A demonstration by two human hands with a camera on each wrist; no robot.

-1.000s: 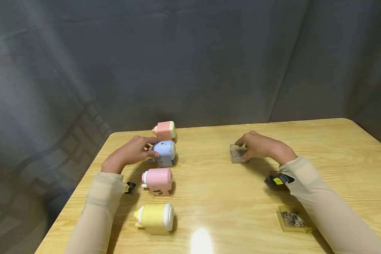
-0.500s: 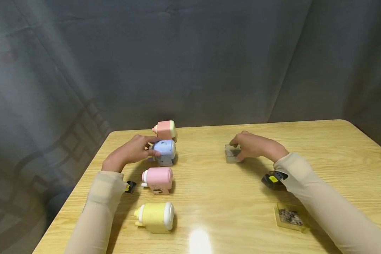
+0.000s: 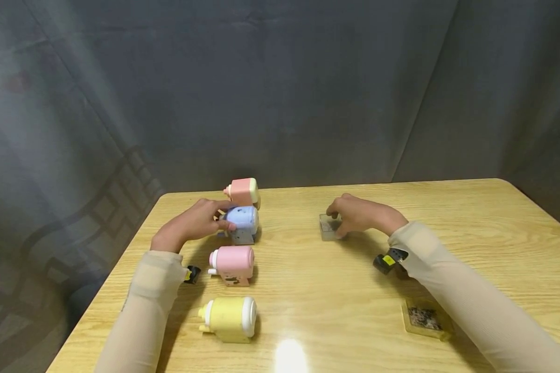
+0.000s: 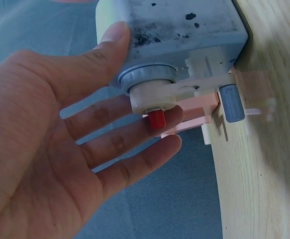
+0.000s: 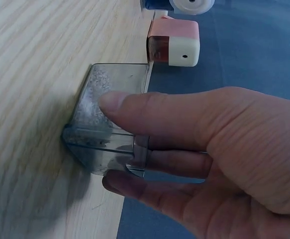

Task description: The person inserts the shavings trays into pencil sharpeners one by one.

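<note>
Four pastel plastic pencil sharpeners stand in a line on a light wood-grain table (image 3: 354,311) that fills the lower half of the head view, with a dark grey fabric backdrop (image 3: 280,93) hanging in folds behind it across the whole upper frame. At centre left the person's left hand (image 3: 191,224) holds the blue crank-handled sharpener (image 3: 241,224), thumb laid on its body and fingers spread loosely beneath its white crank in the left wrist view. Just behind it stands a salmon-pink sharpener with a cream end (image 3: 243,192); toward the lower frame follow a pink sharpener with a white knob (image 3: 232,264) and a yellow sharpener with a white end cap (image 3: 228,318). Right of centre, the right hand (image 3: 359,215) pinches a small clear plastic shavings drawer (image 3: 329,228) that rests on the wood, thumb over its top edge and fingers under the near side; grey dust clings to its inner walls in the right wrist view. At lower right lies a yellowish clear tray holding dark shavings (image 3: 424,320), partly behind the beige sleeve. A glare spot (image 3: 289,357) shines on the table's near edge.
</note>
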